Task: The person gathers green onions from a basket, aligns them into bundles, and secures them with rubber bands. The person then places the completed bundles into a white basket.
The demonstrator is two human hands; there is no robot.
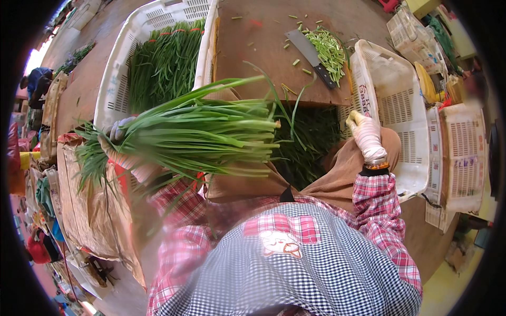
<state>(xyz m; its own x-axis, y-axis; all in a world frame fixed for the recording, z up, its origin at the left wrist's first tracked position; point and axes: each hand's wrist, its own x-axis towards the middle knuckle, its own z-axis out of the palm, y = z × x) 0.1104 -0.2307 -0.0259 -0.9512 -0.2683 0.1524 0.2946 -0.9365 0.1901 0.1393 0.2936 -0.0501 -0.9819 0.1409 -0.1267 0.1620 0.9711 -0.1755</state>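
My left hand (122,144), in a striped glove, grips a large bunch of long green garlic chives (205,130) near its leafy end; the pale stem ends point right. My right hand (363,126), gloved too, rests by my knee beside the white crate, its fingers curled; whether it holds anything small cannot be told. On the brown board (257,51) in front of me lies a cleaver (310,55) with a black handle, against a pile of cut stem pieces (326,49). Loose greens (308,146) lie in the dark space between my legs.
A white plastic crate (106,79) at the left holds banded bundles of chives (170,59). Another white crate (403,98) stands at my right, with stacked crates (462,158) beyond it. A brown sack (91,197) lies at the left. A person (37,83) bends over at the far left.
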